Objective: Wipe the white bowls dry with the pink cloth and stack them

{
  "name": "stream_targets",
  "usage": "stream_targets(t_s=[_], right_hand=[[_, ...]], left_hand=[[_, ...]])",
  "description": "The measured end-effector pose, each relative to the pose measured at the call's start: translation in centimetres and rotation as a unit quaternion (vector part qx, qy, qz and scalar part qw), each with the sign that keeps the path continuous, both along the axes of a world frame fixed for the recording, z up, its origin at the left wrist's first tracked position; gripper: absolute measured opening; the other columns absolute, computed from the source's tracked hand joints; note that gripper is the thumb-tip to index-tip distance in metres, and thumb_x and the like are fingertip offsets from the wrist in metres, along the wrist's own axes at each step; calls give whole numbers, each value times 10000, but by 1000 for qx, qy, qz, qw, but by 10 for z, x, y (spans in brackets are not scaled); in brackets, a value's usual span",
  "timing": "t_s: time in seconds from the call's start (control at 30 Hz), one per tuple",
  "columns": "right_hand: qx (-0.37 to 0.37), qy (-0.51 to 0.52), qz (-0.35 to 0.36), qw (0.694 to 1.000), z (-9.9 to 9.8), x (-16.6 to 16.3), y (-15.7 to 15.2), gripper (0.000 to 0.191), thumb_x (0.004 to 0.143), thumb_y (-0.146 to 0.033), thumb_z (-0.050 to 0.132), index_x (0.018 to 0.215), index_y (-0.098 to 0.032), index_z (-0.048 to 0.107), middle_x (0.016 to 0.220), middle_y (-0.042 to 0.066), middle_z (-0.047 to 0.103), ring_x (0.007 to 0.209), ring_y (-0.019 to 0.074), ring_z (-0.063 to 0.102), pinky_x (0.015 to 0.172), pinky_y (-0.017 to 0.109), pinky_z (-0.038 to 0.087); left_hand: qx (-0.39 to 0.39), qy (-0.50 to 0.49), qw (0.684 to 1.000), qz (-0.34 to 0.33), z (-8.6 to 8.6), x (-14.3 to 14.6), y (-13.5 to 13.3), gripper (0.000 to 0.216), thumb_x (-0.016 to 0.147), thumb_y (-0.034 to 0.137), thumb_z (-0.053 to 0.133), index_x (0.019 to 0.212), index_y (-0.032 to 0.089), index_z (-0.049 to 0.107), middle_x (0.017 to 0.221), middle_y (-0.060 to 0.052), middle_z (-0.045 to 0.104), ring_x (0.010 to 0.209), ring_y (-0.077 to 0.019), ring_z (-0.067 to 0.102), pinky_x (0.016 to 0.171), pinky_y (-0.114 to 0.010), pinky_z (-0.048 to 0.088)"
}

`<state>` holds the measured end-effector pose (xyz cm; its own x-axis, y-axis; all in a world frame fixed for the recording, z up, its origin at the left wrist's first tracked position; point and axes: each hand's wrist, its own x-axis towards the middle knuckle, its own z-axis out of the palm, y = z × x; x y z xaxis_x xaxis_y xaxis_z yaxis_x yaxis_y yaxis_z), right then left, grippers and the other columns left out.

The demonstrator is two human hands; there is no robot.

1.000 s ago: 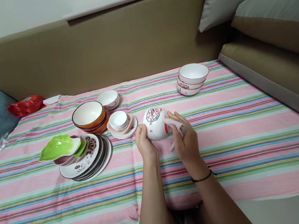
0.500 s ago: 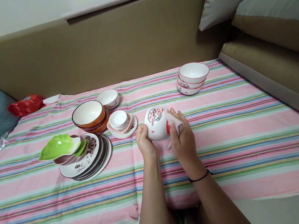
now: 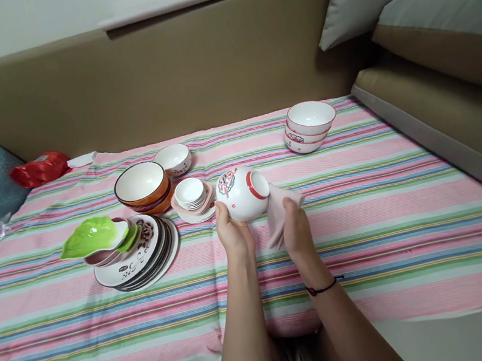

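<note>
My left hand (image 3: 234, 234) grips a white bowl (image 3: 241, 202) by its rim, thumb on the outside. The bowl is tipped on its side, its red-ringed foot facing right and its flower print upward. In my right hand (image 3: 296, 226) is a pale pink cloth (image 3: 276, 211), pinched and hanging beside the bowl's foot. Whether the cloth touches the bowl I cannot tell. Left of the bowl, a stack of small white dishes (image 3: 190, 192) rests on a pink dish and a plate.
Red-rimmed bowls (image 3: 311, 125) are stacked at the back right. Farther left stand brown bowls (image 3: 143, 187), a white bowl (image 3: 174, 159), and stacked plates (image 3: 131, 270) under a green leaf-shaped dish (image 3: 93, 235). A striped cloth (image 3: 364, 197) covers the surface; cushions (image 3: 445, 17) sit right.
The bowl has turned so its foot shows, shifting slightly left and up. My right hand and the cloth have drawn back from the foot, and the cloth now hangs more unfolded.
</note>
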<state>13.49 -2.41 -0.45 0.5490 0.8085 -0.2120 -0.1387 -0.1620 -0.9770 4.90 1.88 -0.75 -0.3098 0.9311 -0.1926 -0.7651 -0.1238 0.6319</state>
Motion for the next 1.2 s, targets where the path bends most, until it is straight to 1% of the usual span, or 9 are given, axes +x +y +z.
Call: stream_targets(t_s=[0.13, 0.23, 0.3, 0.4, 0.5, 0.7, 0.9, 1.03, 1.2], right_hand=[[-76, 13, 14, 997, 5, -13, -5, 465, 866, -542, 395, 797, -162, 654, 639, 46, 640, 683, 232, 612, 527, 300, 430], [-57, 16, 27, 998, 2, -25, -9, 538, 880, -577, 376, 954, -138, 679, 776, 84, 707, 814, 265, 657, 622, 323, 490], [-9, -2, 39, 999, -3, -33, -11, 591, 908, -569, 345, 1141, -120, 650, 1018, 129, 726, 1011, 286, 655, 785, 361, 523], [108, -95, 58, 988, -11, -43, -11, 590, 964, -469, 304, 1419, -126, 454, 1451, 152, 500, 1365, 258, 447, 1093, 423, 391], [180, -225, 76, 955, -15, -44, -7, 549, 986, -366, 281, 1494, -167, 343, 1591, 102, 288, 1493, 215, 204, 1207, 483, 209], [172, -280, 63, 942, -15, -25, 4, 516, 986, -359, 283, 1462, -207, 406, 1582, 64, 319, 1513, 250, 103, 1198, 551, 180], [118, -185, 3, 976, -13, -2, 14, 523, 947, -406, 329, 1394, -188, 492, 1502, 91, 450, 1448, 286, 301, 1156, 504, 278], [40, -80, -7, 996, -6, 12, 15, 483, 920, -457, 332, 1106, -153, 659, 1124, 112, 701, 1075, 269, 626, 893, 374, 504], [-20, 17, -6, 1000, -8, 17, 12, 431, 871, -510, 375, 919, -174, 640, 799, 36, 692, 803, 223, 639, 653, 302, 486]], left_hand=[[4, 17, 1000, 7, 1, 1, -1, 262, 914, 325, 549, 1117, 204, 665, 1311, -90, 619, 1254, -206, 548, 997, -330, 480], [11, 25, 1000, 15, 0, 4, -2, 231, 890, 328, 593, 1078, 215, 663, 1219, -78, 651, 1195, -188, 577, 943, -295, 502], [19, 32, 999, 18, -1, 5, -2, 200, 859, 335, 637, 1017, 215, 661, 1101, -59, 673, 1098, -169, 614, 878, -260, 515], [18, 33, 999, 4, -2, 6, -2, 227, 788, 375, 710, 924, 210, 632, 925, -20, 671, 919, -146, 644, 790, -238, 514], [-1, 33, 999, -25, -3, 7, -3, 286, 734, 398, 751, 821, 191, 574, 805, 4, 643, 756, -122, 618, 718, -235, 500], [22, 88, 995, -49, -4, 8, -7, 362, 729, 414, 751, 692, 187, 472, 645, 49, 452, 607, -76, 462, 565, -171, 388], [51, 163, 984, -59, -6, 4, -10, 483, 730, 437, 751, 591, 175, 370, 614, 52, 295, 544, -62, 256, 476, -167, 272], [38, 127, 990, -38, -6, 1, -8, 428, 716, 407, 767, 598, 172, 429, 617, 50, 356, 558, -66, 325, 505, -164, 313], [36, 72, 997, -15, -4, 1, -5, 288, 737, 414, 738, 679, 184, 576, 784, -9, 600, 876, -141, 590, 761, -223, 468]])
